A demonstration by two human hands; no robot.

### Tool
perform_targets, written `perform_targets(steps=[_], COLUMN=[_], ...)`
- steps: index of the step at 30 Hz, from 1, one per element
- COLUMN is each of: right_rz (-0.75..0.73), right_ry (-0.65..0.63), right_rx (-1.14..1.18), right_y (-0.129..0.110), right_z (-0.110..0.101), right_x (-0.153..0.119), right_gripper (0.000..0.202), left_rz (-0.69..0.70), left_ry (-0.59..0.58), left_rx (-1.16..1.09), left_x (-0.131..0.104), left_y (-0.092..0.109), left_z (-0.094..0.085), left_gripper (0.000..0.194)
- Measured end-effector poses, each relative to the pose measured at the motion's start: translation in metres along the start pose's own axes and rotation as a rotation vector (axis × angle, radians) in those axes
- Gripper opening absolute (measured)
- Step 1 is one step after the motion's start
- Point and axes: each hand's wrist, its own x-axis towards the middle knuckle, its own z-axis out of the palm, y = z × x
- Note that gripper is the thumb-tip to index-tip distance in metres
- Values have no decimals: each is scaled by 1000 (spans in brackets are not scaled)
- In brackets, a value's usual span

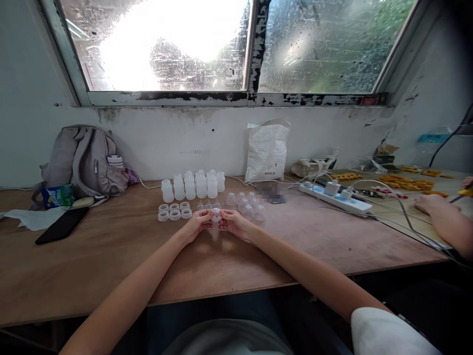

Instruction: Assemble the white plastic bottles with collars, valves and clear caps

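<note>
The small cap [216, 215] I grip at the frame's centre looks like clear, glossy, smooth plastic. Just above and left of it, my bottles [189, 187] have a milky, matt, frosted plastic look; the rings [175, 212] below them are translucent plastic, and the domed covers [248, 204] to the right are clear and shiny. My tabletop [121, 266] is matt brown wood. At left, the backpack [83, 158] is dull woven cloth; right of centre, the bag [267, 153] is crinkled white plastic.

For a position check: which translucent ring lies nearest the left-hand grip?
The ring at the right end of the front row: the other five sit farther left or in the back row, all farther from the left-hand grip.
</note>
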Motion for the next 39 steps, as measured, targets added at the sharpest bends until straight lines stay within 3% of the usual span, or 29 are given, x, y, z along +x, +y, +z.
perform_targets(steps=[6,13,18,30,35,39], right_rz=[33,19,56,19,-7,-86], right_ry=[-55,-62,-134,-125,-43,102], right_rx=[56,92,91,67,33,-38], right_y=[-1,-5,-6,-10,-7,-2], right_z=[0,4,3,3,6,6], right_x=[-1,-3,-5,-7,-5,0], right_gripper=[21,17,12,13,14,23], left_rz=[-9,-13,-64,-13,58,275], left_ry=[-48,-4,-62,-41,59,148], left_rx=[-24,-103,-144,-100,71,393], left_x=[-1,0,-2,-4,-2,0], left_y=[1,-1,0,0,-1,-1], left_z=[2,3,4,10,7,4], left_gripper=[30,24,20,24,28,22])
